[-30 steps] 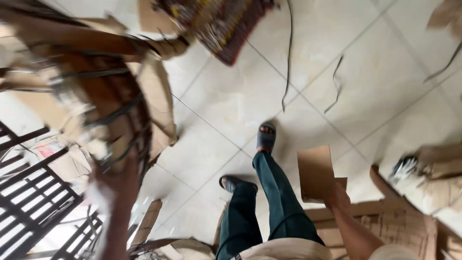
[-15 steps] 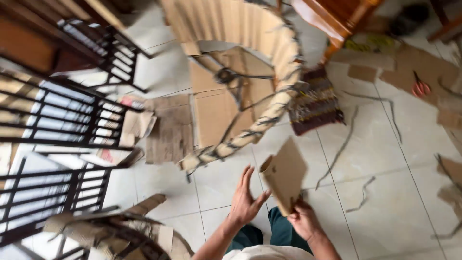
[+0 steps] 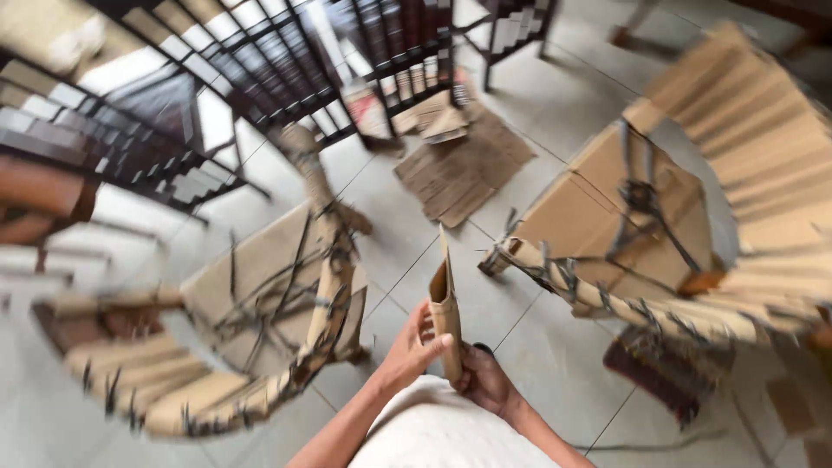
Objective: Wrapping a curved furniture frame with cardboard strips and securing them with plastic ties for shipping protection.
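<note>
I see my left hand (image 3: 414, 348) and right hand (image 3: 485, 381) pinching a brown cardboard piece (image 3: 445, 303) edge-on. Cardboard-wrapped chairs (image 3: 624, 217) stand left and right; flat corrugated sheets (image 3: 464, 165) lie far.

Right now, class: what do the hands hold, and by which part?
Both hands hold one cardboard piece edge-on: left hand and right hand grip its lower end.

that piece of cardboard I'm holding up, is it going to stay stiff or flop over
The cardboard piece probably stays fairly stiff: it stands upright, edge-on, between the left hand and right hand without sagging. It looks thin, so likely light, and might bend under a sideways push.
</note>
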